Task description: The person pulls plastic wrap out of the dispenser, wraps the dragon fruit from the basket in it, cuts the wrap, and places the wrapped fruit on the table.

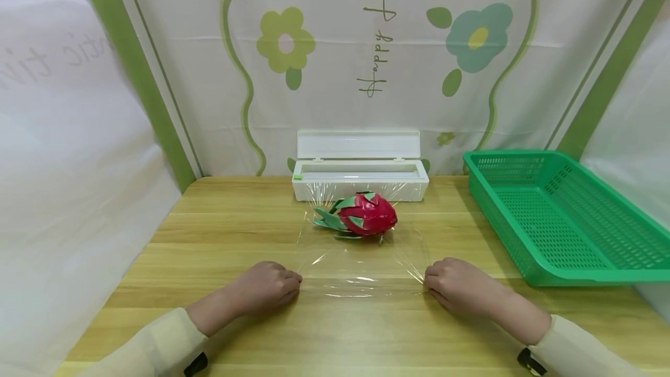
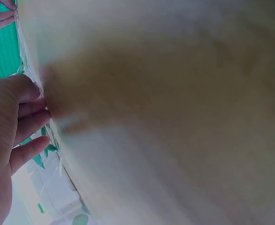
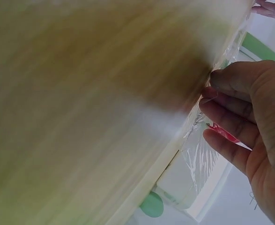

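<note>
A clear sheet of cling film [image 1: 361, 272] stretches from a white cling film box [image 1: 361, 192] toward the person. My left hand [image 1: 269, 287] pinches its near left corner, thumb against fingers. At the near right corner, my right hand [image 1: 460, 287] pinches the film in the same way. A red dragon fruit [image 1: 369, 214] with green scales lies on its side between the box and the hands, within the film's area; whether the film passes over or under it, I cannot tell. The right wrist view shows creased film [image 3: 200, 154] beside the fingers.
The box's lid [image 1: 358, 145] stands raised at the back of the wooden table [image 1: 225, 220]. A green perforated basket [image 1: 555, 272] occupies the right side. Printed cloth [image 1: 335, 103] hangs behind the table and along both sides.
</note>
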`<control>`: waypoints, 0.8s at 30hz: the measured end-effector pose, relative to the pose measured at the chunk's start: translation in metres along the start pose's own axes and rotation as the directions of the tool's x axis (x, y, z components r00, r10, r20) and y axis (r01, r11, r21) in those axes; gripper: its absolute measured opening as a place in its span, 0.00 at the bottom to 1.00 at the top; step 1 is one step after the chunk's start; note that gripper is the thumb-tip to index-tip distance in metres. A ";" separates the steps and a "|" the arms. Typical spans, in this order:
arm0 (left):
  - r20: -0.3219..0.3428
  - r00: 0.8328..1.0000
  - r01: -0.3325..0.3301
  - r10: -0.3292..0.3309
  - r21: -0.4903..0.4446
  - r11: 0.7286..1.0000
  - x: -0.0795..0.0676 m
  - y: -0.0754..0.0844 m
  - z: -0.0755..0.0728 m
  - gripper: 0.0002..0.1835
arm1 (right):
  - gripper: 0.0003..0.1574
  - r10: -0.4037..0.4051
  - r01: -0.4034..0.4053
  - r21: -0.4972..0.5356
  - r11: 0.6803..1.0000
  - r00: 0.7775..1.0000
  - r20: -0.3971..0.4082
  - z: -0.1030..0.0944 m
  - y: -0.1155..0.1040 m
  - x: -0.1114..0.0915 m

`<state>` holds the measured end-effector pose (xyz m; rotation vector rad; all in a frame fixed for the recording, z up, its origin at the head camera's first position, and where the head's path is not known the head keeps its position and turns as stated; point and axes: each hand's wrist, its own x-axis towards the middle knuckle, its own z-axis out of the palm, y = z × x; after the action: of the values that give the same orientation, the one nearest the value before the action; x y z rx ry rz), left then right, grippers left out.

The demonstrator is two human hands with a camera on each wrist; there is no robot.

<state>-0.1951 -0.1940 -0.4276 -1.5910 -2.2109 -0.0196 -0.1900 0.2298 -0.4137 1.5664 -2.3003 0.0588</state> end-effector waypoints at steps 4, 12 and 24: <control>-0.037 0.999 0.018 -0.019 -0.014 1.000 0.001 -0.001 0.000 0.10 | 0.11 0.035 -0.036 0.030 0.999 0.999 0.020 -0.002 -0.001 0.000; 0.022 0.998 0.064 -0.062 -0.089 0.994 0.001 -0.001 -0.002 0.03 | 0.11 0.052 -0.053 0.042 0.998 0.998 0.033 -0.002 0.000 -0.001; 0.048 0.998 0.030 -0.027 -0.067 0.997 0.001 -0.001 -0.002 0.03 | 0.11 0.062 -0.063 0.033 0.997 0.998 0.020 0.001 0.001 -0.003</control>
<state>-0.1957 -0.1944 -0.4252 -1.6111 -2.2914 -0.0661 -0.1906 0.2324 -0.4154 1.5173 -2.3741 0.0994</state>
